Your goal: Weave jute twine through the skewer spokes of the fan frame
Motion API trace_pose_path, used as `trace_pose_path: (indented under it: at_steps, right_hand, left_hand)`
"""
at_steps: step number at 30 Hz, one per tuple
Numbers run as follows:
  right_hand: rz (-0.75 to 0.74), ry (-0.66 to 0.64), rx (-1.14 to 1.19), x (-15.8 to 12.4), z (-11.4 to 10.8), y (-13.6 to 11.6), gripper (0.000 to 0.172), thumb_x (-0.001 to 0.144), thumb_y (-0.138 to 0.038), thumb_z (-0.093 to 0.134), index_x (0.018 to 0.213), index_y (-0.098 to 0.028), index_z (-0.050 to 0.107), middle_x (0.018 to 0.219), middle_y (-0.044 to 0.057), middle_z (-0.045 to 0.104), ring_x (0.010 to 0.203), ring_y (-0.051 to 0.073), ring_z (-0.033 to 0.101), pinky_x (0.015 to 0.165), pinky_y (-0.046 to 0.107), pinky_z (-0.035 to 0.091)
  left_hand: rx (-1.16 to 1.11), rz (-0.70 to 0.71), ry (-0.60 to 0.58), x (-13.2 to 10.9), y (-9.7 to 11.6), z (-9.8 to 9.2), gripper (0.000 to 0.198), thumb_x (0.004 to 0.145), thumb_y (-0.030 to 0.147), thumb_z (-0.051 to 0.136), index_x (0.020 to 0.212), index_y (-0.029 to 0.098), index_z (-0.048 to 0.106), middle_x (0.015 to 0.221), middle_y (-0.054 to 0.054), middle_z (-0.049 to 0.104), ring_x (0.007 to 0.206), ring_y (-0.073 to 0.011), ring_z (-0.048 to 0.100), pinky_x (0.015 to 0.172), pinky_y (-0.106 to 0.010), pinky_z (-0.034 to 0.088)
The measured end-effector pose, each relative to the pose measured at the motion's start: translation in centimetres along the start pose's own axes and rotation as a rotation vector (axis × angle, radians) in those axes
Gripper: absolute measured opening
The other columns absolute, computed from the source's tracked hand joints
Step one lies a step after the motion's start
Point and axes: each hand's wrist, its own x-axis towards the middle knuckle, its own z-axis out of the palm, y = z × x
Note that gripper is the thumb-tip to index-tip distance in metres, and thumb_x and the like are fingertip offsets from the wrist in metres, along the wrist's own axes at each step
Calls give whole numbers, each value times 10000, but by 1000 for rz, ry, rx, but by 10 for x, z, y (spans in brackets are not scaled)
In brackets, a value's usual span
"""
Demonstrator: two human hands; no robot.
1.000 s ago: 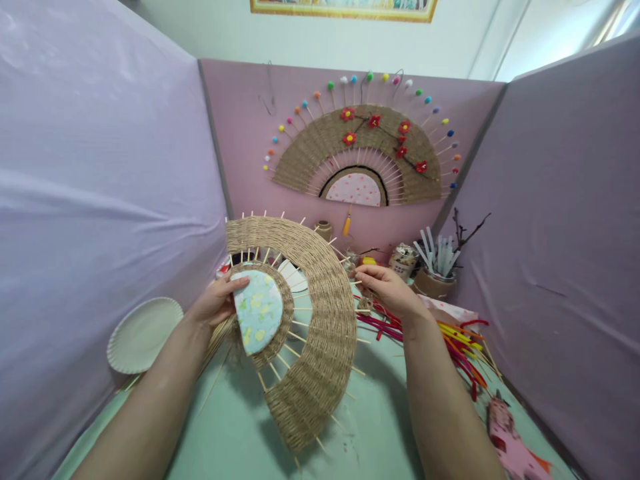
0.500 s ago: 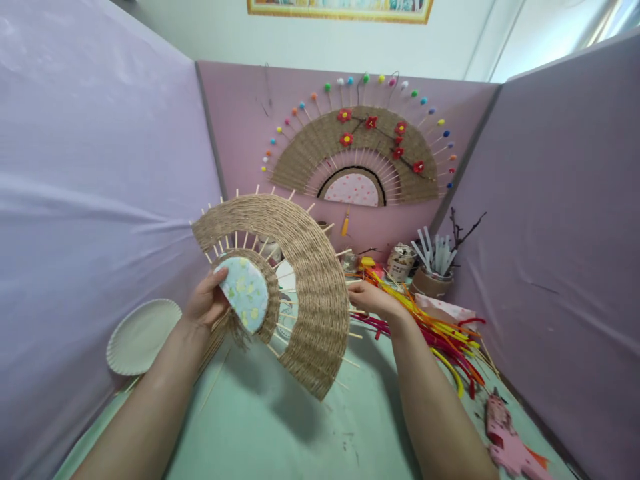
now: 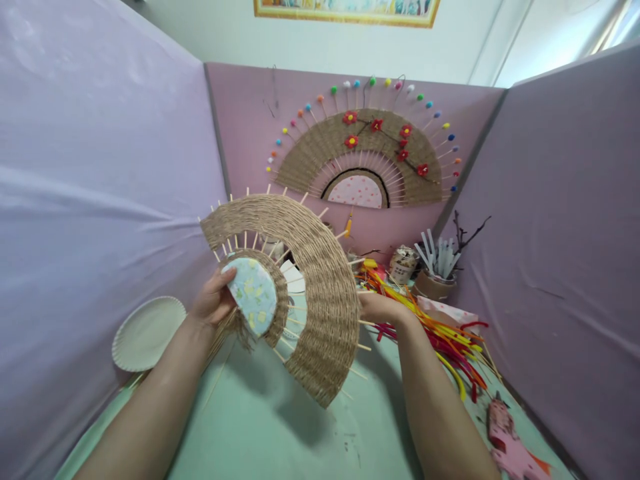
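My left hand point(image 3: 216, 299) grips a woven twine fan point(image 3: 330, 287) at its half-round base, with the thumb on the light blue flowered cloth point(image 3: 254, 293). The fan is held tilted above the table, and thin wooden sticks poke out past its outer rim. Twine ends hang below the base. At the fan's right edge is my right hand point(image 3: 376, 308); its fingers pass behind the weave and are hidden. Propped on the back panel is a similar fan point(image 3: 305, 160) with red flowers and coloured pom-poms.
Pipe cleaners point(image 3: 440, 327) in red, orange and yellow lie right of my right hand. A pink glue gun point(image 3: 507, 433) rests at the front right. Glue sticks point(image 3: 439, 257) stand in a container. A white paper plate point(image 3: 149, 333) leans at the left. Lilac panels enclose the table.
My right hand has slid further behind the fan's edge, so its fingers no longer show. The whole view has shifted slightly, and my left hand keeps its grip.
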Motion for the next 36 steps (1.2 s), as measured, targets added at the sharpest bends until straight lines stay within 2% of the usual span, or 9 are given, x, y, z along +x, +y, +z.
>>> trace_pose_path:
  at_steps: [2,5,9,12,15,20,25,30,36]
  right_hand:
    - [-43,-1,66,-7,-7,-8,545,516,-295,824,1043,-236,698,1081,56,688,976,241,622,819,348,507]
    - [-60,17,165,-15,-14,-22,617,579,-293,799,1172,-250,634,1237,65,620,1132,252,561,918,382,477]
    - [-167,166,426,-14,-13,-47,499,755,-250,636,1247,-282,558,1342,43,548,1238,209,495,1025,381,406]
    - [-248,323,614,-9,-6,-64,453,771,-202,524,1216,-278,558,1339,35,552,1258,191,480,1041,366,392]
    - [-194,360,677,-6,1,-74,460,754,-235,504,1209,-267,562,1309,46,573,1198,206,527,956,352,455]
    - [-71,283,707,-3,9,-72,394,735,-336,616,1124,-270,604,1039,38,671,861,179,623,727,297,500]
    - [-9,348,650,2,12,-65,305,727,-449,658,929,-220,661,829,21,654,669,135,555,603,251,445]
    - [-29,402,506,1,3,-57,293,758,-417,645,958,-206,683,855,26,670,728,140,567,678,269,443]
    - [-52,484,185,-4,-11,-45,285,820,-408,580,951,-182,695,865,47,683,779,174,578,713,295,436]
  left_hand:
    - [6,-9,-65,-1,-2,1,245,654,216,763,887,185,694,823,-21,748,747,-202,701,680,-280,600]
    - [6,-41,-128,0,-6,-1,302,616,218,797,895,159,697,796,-37,745,687,-191,694,670,-284,597]
    - [28,-83,-148,0,-10,-1,357,604,222,811,933,150,693,803,-48,743,685,-200,694,667,-302,597]
    - [51,-87,-146,-1,-13,2,378,600,220,818,948,154,685,816,-45,741,690,-196,691,651,-301,596]
    - [58,-92,-131,-1,-16,3,401,589,212,825,957,169,674,835,-36,738,699,-191,691,650,-294,594]
    - [31,-120,-125,2,-18,2,363,602,207,813,934,171,672,822,-34,734,700,-185,692,667,-278,590]
    - [12,-103,-87,4,-17,1,267,668,198,760,920,162,676,824,-47,736,713,-190,697,711,-297,589]
    - [13,-88,-71,5,-15,1,305,664,168,762,952,148,660,854,-54,736,734,-196,699,710,-312,597]
    - [66,-73,-48,8,-14,-1,348,658,165,773,974,174,627,865,-42,735,748,-191,706,712,-288,593]
